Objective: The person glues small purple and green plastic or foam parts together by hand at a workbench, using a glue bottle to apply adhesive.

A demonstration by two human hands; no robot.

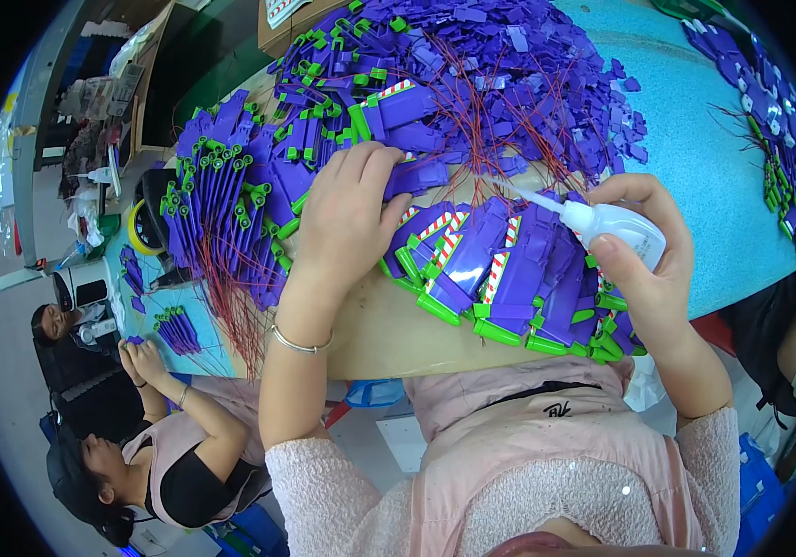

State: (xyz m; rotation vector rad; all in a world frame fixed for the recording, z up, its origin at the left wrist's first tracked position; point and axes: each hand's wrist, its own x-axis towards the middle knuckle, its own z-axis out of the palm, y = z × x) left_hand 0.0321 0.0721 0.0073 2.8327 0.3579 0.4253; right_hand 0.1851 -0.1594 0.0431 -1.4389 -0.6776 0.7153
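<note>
Head view: right hand point(644, 265) grips glue bottle point(616, 227); left hand point(347, 218) presses purple parts point(472, 269).

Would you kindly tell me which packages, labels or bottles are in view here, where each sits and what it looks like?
Squeeze bottle: in the right hand, small, white, long thin nozzle pointing left.
Striped labels: on the purple and green parts before the left hand, narrow strips, red and white.
Cardboard box: top edge, behind the purple pile, brown, mostly hidden.
</note>
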